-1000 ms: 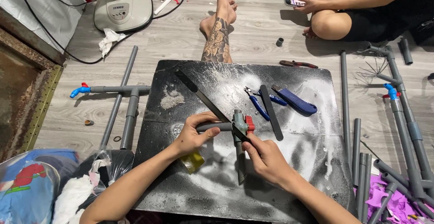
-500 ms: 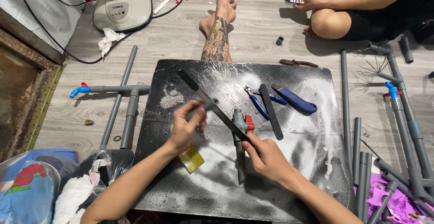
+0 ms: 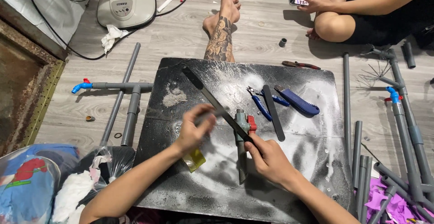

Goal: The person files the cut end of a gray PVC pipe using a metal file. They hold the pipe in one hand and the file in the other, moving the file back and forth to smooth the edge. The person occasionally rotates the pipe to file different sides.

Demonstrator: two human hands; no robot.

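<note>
Since a moment ago the left hand (image 3: 195, 131) has slid down the file (image 3: 212, 101) toward the valve, fingers closed, blurred. The right hand (image 3: 270, 159) grips the grey valve pipe (image 3: 242, 154) on the dusty black board (image 3: 316, 161); blue pliers (image 3: 262, 102) lie just beyond.

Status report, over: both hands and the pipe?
Left hand pinching a blurred small part. Right hand gripping long dark flat blade beside grey plastic valve pipe. Nothing blocking.

The left hand (image 3: 195, 129) let go of the grey pipe (image 3: 241, 149) and moved, blurry, maybe onto the long black blade (image 3: 217, 104).
</note>
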